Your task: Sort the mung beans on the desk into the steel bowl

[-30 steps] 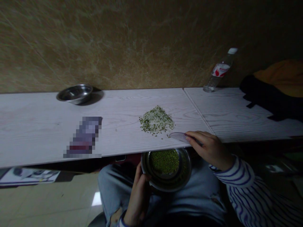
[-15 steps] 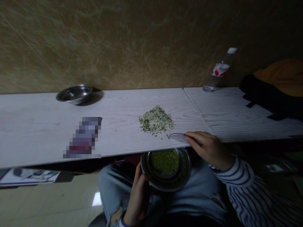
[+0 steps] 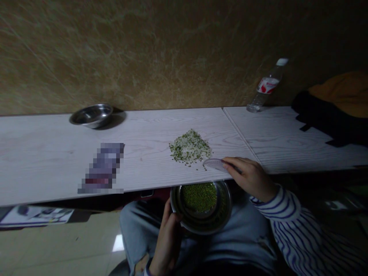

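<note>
A metal bowl [image 3: 224,214] with green beans [image 3: 199,197] inside is below the table's front edge, over my lap. My left hand [image 3: 170,234] grips its left rim. My right hand [image 3: 248,174] is closed on a thin, translucent purplish scraper [image 3: 214,164] at the front edge of the table. The scraper's tip is beside the lower right of a loose pile of green beans and white grains [image 3: 190,147], spread on the white wood-grain table [image 3: 146,153].
At the back left is another metal bowl [image 3: 93,117], with a pixelated flat item [image 3: 103,166] nearer the front. A plastic bottle [image 3: 267,85] stands by the wall; a black and orange cloth item [image 3: 339,103] lies at the right.
My right hand and the scraper have shifted slightly left and up, closer to the pile. My left hand still holds the bowl in about the same place.
</note>
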`<state>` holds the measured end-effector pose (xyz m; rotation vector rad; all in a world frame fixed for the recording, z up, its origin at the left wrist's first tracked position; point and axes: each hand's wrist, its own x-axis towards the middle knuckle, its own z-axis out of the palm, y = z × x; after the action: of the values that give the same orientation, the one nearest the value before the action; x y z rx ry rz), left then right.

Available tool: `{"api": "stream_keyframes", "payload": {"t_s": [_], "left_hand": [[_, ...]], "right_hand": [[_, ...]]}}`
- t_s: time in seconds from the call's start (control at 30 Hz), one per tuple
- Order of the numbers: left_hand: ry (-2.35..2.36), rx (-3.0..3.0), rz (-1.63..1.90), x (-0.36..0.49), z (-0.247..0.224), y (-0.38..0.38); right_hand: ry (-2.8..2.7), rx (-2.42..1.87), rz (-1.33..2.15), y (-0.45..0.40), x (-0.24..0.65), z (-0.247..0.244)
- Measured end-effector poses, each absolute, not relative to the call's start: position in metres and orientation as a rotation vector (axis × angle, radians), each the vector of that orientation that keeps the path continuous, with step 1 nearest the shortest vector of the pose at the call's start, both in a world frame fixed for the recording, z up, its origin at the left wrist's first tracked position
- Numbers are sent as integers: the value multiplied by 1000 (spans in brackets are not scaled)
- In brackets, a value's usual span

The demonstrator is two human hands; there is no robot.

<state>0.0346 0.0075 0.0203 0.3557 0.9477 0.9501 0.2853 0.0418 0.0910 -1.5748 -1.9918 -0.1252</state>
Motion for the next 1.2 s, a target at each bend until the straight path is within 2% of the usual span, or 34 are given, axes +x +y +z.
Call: {"api": "stream_keyframes", "payload": {"t_s": [1.2], "left_hand": [[933,324,982,32,25,7]], "right_hand": [[-2011,-1563,-92,56,277,94]]}}
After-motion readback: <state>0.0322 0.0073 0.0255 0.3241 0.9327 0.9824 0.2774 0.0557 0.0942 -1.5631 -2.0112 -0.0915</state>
